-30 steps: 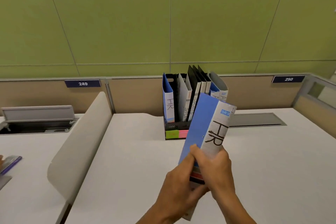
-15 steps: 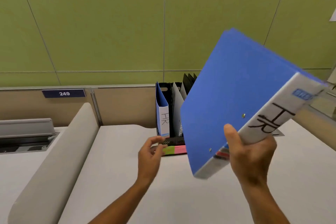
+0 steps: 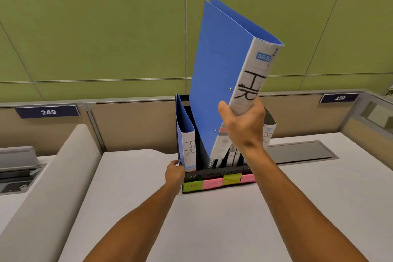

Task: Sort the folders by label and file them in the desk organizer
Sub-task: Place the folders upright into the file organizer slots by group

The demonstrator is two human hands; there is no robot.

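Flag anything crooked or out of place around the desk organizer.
Only the blue HR folder is askew: the right hand holds it tilted above the desk organizer, not yet filed. The filed folders look orderly.

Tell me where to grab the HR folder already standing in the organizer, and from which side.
Pinch the filed HR folder by its white spine, near the top, coming from the front. The spine faces outward and stands clear above the desk organizer, whose front rail hides the bottom.
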